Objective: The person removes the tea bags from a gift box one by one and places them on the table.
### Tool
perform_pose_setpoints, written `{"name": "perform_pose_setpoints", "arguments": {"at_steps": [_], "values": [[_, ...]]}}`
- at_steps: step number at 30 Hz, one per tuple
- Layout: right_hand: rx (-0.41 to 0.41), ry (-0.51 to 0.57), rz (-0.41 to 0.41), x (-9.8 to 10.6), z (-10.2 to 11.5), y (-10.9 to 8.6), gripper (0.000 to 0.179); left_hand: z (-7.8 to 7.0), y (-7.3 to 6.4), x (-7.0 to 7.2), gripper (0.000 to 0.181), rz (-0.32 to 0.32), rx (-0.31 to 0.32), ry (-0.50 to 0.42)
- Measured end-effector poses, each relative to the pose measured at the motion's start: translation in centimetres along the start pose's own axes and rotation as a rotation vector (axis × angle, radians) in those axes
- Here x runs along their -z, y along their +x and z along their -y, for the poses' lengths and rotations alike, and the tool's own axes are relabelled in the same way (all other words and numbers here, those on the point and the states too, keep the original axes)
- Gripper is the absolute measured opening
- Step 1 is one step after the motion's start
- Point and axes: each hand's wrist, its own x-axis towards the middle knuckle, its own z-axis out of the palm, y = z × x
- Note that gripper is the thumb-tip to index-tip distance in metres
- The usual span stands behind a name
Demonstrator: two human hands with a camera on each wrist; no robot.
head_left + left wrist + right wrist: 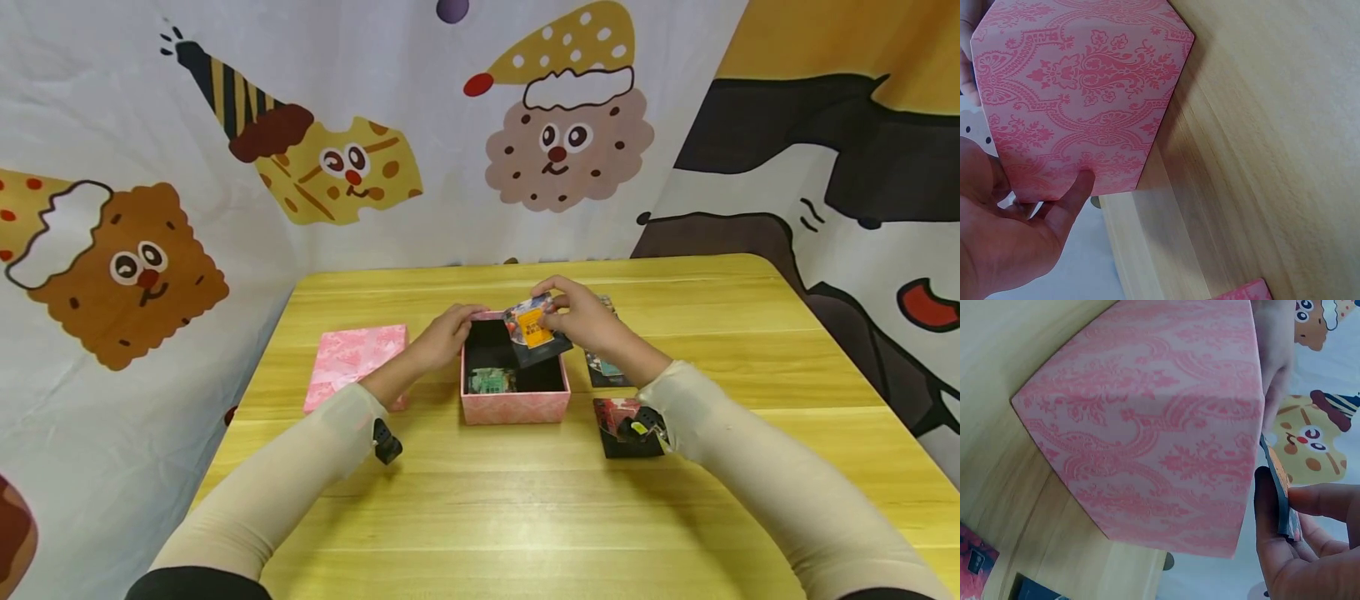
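Observation:
A pink patterned box (516,409) with a black inside stands uncovered on the table. At its back left corner, my left hand (442,337) grips the wall, one digit pressed on the outer side in the left wrist view. My right hand (583,320) pinches a thin, dark flat packet (536,335) with a colourful picture and an orange label, held tilted over the box's right half. Seen edge-on in the right wrist view, the packet (1277,481) sits between thumb and fingers beside the rim. A green-printed packet (492,381) lies inside, at the front left.
The pink lid (352,360) lies on the table left of the box, behind my left forearm. To the right are a red and black packet (628,433) and a dark printed packet (606,368), both partly covered by my right arm. A cartoon-printed cloth (450,208) hangs behind the table.

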Motion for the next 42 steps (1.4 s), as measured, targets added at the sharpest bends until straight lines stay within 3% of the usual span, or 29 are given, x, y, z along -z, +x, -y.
{"name": "perform_pose_setpoints", "arguments": {"at_steps": [8,17,34,42], "values": [[-0.013,0.063,-0.003,0.9,-0.3,0.0,0.037,0.0,0.0,0.0,0.041,-0.022,-0.02,0.028],[-0.016,0.03,-0.047,2.4,-0.6,0.1,0.037,-0.3,0.0,0.1,0.042,-0.009,-0.008,0.032],[-0.108,0.063,-0.095,6.0,-2.8,0.3,0.042,0.1,0.0,0.1,0.042,-0.002,-0.012,0.033],[-0.137,0.156,-0.102,7.7,-4.5,0.3,0.039,-0.1,-0.1,0.1,0.042,-0.007,-0.011,0.029]]}}
